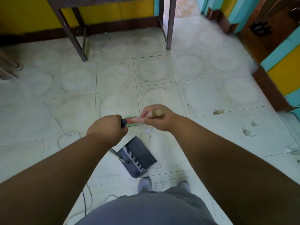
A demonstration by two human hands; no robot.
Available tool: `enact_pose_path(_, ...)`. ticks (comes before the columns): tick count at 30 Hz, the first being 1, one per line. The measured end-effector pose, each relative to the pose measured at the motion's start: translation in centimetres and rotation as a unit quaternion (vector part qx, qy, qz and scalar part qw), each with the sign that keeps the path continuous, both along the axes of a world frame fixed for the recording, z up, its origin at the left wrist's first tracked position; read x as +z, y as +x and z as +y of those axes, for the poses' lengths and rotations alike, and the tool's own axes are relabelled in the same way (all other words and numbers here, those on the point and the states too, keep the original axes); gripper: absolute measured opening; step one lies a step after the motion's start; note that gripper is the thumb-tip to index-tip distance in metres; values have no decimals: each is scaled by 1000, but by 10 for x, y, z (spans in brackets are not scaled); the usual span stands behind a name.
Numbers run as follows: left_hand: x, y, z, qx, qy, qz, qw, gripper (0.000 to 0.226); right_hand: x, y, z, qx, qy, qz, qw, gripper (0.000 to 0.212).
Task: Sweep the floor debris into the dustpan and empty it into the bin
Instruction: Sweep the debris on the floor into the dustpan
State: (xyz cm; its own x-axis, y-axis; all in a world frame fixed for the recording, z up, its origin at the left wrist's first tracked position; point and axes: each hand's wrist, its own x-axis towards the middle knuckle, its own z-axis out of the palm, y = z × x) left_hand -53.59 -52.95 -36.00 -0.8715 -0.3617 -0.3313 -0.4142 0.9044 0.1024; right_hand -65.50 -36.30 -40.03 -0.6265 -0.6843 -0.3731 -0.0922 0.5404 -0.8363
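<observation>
Looking down, a person stands on a pale tiled floor with both bare arms held out in front. The left hand has its grip wrapped tight around the black top end of a thin pole, and that pole runs down to a dark dustpan. The dustpan sits on the floor just in front of the person's grey shoes, with its open side tipped up and to the right. The right hand has its grip closed around the top of a wooden broom handle. A blurry red and green broom head shows low down between the two hands, on the floor just past the dustpan. A small white scrap lies on the floor near the broom head. More bits of debris lie farther to the right, well apart from the dustpan. A thin cord curls over the tiles on the left. Dark table legs stand at the far side by a yellow wall.
</observation>
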Motion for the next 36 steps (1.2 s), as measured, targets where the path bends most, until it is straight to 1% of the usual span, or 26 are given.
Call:
enact_pose_path(2,1,4,-10,-3,4,-3,1000,19,-18,6,-2,-50,17,-128,990,14)
enact_pose_path(4,2,7,-20,-7,10,-10,1000,20,-26,13,0,-91,18,-269,959,33)
enact_pose_path(5,1,8,-25,-9,12,-13,1000,19,-26,15,3,-92,10,-307,947,41)
enact_pose_path(7,-2,11,-33,-24,3,-21,999,15,-27,17,9,-85,-8,-352,932,49)
enact_pose_path(9,-4,13,-37,-46,1,-27,999,19,-27,18,13,-83,-25,-399,913,49)
enact_pose_path(12,-4,14,-38,-50,29,-22,998,26,-24,18,12,-101,-31,-459,882,33)
enact_pose_path(15,-4,17,-40,-51,33,-31,998,27,-20,17,9,-143,-44,-489,859,28)
enact_pose_path(17,-5,19,-40,-55,34,-32,997,27,-18,17,7,-146,-35,-488,860,28)
enact_pose_path(19,-7,21,-39,-63,37,-33,997,26,-16,17,6,-142,10,-481,865,33)
enact_pose_path(21,-8,21,-39,-67,41,-35,996,23,-11,18,2,-142,50,-491,858,41)
enact_pose_path(24,-8,19,-40,-68,47,-32,996,19,-9,21,-6,-146,101,-503,846,40)
enact_pose_path(25,-8,19,-41,-70,48,-30,996,18,-9,23,-9,-139,132,-496,847,39)
enact_pose_path(26,-7,19,-41,-70,48,-29,996,18,-10,25,-11,-125,178,-467,857,34)
enact_pose_path(27,-7,18,-42,-69,50,-29,996,17,-9,28,-14,-88,232,-428,869,26)
enact_pose_path(28,-6,18,-42,-68,52,-29,996,17,-9,32,-16,-31,296,-370,880,16)
enact_pose_path(29,-5,18,-42,-66,54,-32,996,16,-6,38,-20,30,360,-300,883,8)
enact_pose_path(30,-5,18,-42,-65,55,-35,996,16,-1,43,-25,82,403,-230,882,9)
enact_pose_path(31,-5,18,-42,-66,54,-37,996,16,3,48,-31,117,418,-180,883,17)
enact_pose_path(32,-5,18,-42,-68,50,-38,996,16,6,50,-36,129,411,-162,888,28)
enact_pose_path(33,-6,18,-43,-71,47,-39,996,15,11,51,-41,130,402,-166,891,34)
enact_pose_path(34,-7,18,-43,-74,44,-40,995,15,18,52,-46,129,384,-170,898,34)
enact_pose_path(36,-9,18,-43,-82,38,-41,995,16,22,47,-50,128,353,-167,912,45)
